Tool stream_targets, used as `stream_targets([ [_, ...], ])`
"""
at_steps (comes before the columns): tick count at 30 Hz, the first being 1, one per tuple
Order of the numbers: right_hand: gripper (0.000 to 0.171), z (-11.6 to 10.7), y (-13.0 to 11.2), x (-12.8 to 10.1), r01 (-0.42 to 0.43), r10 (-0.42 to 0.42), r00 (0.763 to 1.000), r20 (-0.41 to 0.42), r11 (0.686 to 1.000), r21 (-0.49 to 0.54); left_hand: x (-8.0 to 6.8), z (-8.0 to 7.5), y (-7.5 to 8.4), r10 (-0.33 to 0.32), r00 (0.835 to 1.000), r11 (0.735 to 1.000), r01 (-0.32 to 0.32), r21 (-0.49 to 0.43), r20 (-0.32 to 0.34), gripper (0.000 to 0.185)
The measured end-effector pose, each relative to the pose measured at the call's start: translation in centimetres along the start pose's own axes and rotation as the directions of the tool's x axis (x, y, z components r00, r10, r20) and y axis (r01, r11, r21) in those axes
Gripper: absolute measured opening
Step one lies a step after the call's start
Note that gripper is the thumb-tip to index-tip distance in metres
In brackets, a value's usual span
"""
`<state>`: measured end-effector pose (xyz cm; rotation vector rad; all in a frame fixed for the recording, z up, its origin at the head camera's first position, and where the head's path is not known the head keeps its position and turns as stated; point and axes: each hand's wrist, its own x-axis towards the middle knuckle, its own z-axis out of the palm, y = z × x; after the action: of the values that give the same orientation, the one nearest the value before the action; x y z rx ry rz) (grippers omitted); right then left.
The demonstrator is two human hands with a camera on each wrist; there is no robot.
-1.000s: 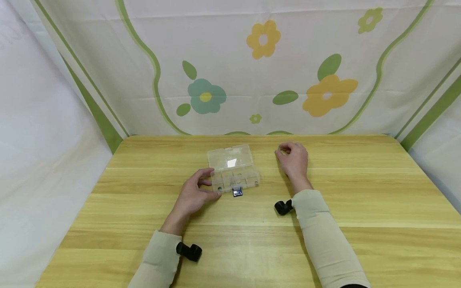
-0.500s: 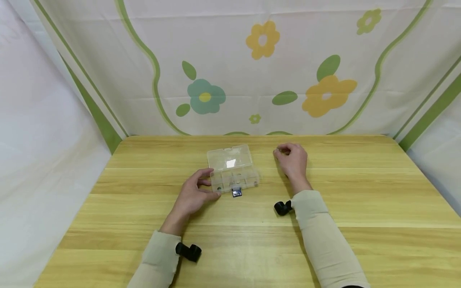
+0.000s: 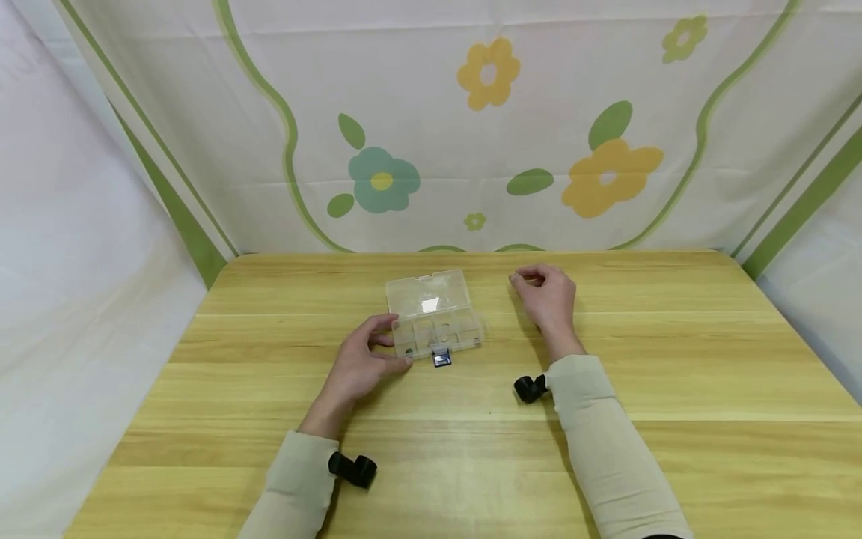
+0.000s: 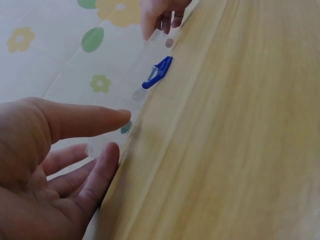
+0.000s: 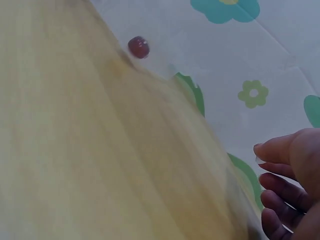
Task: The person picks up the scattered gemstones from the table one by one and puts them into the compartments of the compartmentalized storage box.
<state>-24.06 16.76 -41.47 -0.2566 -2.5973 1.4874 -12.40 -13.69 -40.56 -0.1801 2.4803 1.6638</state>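
A clear compartment box (image 3: 423, 346) stands on the table, its clear lid (image 3: 420, 292) tipped back and its blue latch (image 3: 441, 358) hanging down in front. My left hand (image 3: 360, 365) holds the box's left end, thumb by the front corner and fingers along the side and back. In the box are a green rounded piece (image 4: 126, 127) near the left end and a glossy dark red bead (image 5: 138, 47) near the right end. To the right of the box, my right hand (image 3: 548, 298) pinches a tiny pale piece (image 5: 258, 160) between thumb and forefinger; its kind is too small to tell.
The wooden table (image 3: 431, 464) reaches back to a white cloth (image 3: 431, 112) printed with flowers. White cloth also hangs at both sides. A black wrist camera (image 3: 353, 470) sits on the left cuff, another black wrist camera (image 3: 530, 388) on the right.
My right hand has shifted slightly left, its pinched fingertips a little nearer the box. My left hand and the box keep their places, with only a slight drift of the whole view.
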Motion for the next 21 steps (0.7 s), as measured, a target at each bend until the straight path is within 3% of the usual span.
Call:
stream_targets([
  [13,0.027,-0.2,-0.9,-0.1,-0.004,0.003,1.000,0.028,0.998,0.059,0.2,0.2,0.2,0.008,1.000,1.000,-0.008,0.006,0.001,0.078],
  [21,0.028,0.3,-1.4,-0.5,0.030,-0.038,0.993,0.116,0.997,0.070,0.2,0.2,0.0,0.012,1.000,1.000,-0.012,0.008,0.002,0.078],
])
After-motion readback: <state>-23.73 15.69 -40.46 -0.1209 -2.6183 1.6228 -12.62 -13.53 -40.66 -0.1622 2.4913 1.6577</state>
